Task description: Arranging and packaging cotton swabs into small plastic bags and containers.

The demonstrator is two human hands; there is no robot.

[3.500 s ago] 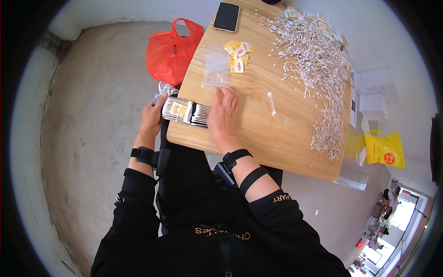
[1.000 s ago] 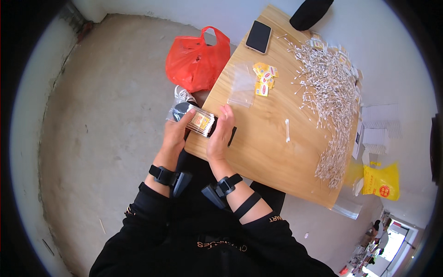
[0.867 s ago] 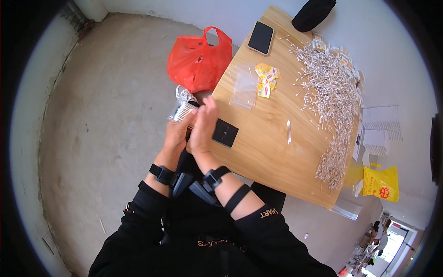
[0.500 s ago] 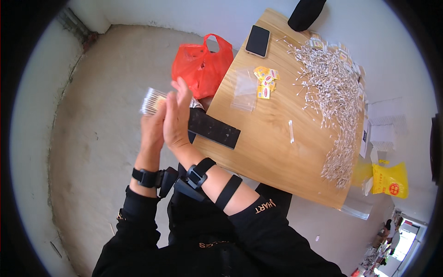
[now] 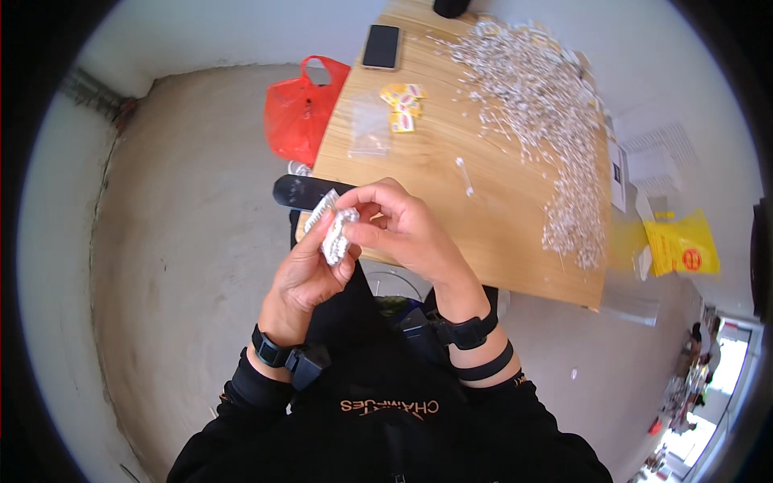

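Observation:
A packed bundle of cotton swabs, white tips crowded together, is in front of me over the near left table edge. My left hand is closed around its lower side, thumb along the front. From the right, my right hand curls in with thumb and fingertips closed on the bundle's upper right part. Whether a clear bag wraps the swabs is hard to make out. A few loose cotton swabs lie on the wooden table beyond my right hand.
A large heap of cotton swabs covers the table's right side. Small yellow-and-white labels, a clear plastic bag and a phone lie farther left. A red plastic bag stands beside the table; a yellow bag is at right.
My hands were pressed together farther left, with the swab bundle fanned beyond them. Now they are apart and nearer the table, both on the bundle. The whole view has shifted.

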